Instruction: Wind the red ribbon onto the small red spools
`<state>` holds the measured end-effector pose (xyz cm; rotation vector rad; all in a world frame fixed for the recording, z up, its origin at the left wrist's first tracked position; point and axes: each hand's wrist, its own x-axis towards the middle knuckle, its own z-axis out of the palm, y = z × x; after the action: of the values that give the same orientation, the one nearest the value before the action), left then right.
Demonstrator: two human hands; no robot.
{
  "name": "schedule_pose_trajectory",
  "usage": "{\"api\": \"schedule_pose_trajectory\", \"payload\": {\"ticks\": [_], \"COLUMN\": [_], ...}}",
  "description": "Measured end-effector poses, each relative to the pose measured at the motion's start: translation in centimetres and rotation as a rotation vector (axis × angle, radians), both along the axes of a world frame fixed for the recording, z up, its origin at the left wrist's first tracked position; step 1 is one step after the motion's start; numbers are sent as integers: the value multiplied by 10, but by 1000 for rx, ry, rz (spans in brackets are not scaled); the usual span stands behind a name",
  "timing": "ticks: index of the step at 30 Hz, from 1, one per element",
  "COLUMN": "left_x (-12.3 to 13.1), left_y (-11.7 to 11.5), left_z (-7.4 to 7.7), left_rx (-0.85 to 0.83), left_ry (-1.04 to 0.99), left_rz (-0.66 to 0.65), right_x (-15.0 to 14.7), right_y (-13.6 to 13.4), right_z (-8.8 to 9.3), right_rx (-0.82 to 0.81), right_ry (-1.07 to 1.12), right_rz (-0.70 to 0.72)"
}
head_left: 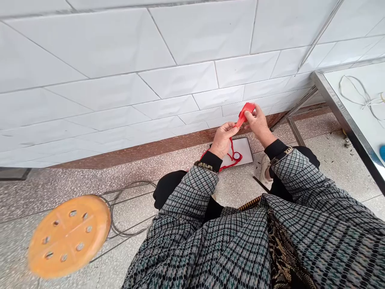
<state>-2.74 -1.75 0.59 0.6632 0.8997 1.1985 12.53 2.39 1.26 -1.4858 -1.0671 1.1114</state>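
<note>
Above the floor by the wall, my right hand (258,123) grips a red roll of tape or ribbon (248,107); which of the two I cannot tell. A flat strip runs from it to my left hand (223,138), whose thumb and fingers pinch the strip's end. Below my hands lies a shallow white box or tray with dark edges (246,149). A red cord or tube (231,163) loops across it, with a small round pale disc (237,155) at one loop. My left hand and sleeve cover part of the cord and box.
An orange round stool (70,237) with holes and thin metal legs stands or lies at lower left. On the right is a metal-edged table (337,106) carrying a pale cable (357,90). White wall tiles (180,80) rise just ahead, above a brown skirting (144,147).
</note>
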Motion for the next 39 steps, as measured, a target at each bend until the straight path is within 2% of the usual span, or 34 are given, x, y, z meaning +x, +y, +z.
{"api": "schedule_pose_trajectory", "payload": {"ticks": [5, 10, 15, 18, 24, 30, 35, 39], "left_x": [-8, -17, -18, -15, -13, -16, -18, -18], "left_y": [-2, -8, -10, -12, -15, -11, -9, -8], "left_z": [-7, -9, -9, -9, -10, -12, -11, -16], "left_rx": [-36, -22, -65, -72, 35, 156, 210, 183], "left_ry": [-60, -26, -34, -35, 106, 214, 250, 327], "left_rz": [-9, -137, -21, -23, -76, -37, -45, -133], "right_x": [3, -4, -11, -12, -10, -7, -5, -4], "right_y": [1, -4, -9, -9, -8, -8, -6, -9], "right_z": [3, 14, 23, 23, 20, 18, 24, 34], "right_rx": [-16, -92, -242, -289, -375, -427, -474, -552], "right_ry": [33, 156, 331, 375, 478, 539, 537, 558], "right_rz": [-25, -20, 16, 26, 86, 152, 127, 191]}}
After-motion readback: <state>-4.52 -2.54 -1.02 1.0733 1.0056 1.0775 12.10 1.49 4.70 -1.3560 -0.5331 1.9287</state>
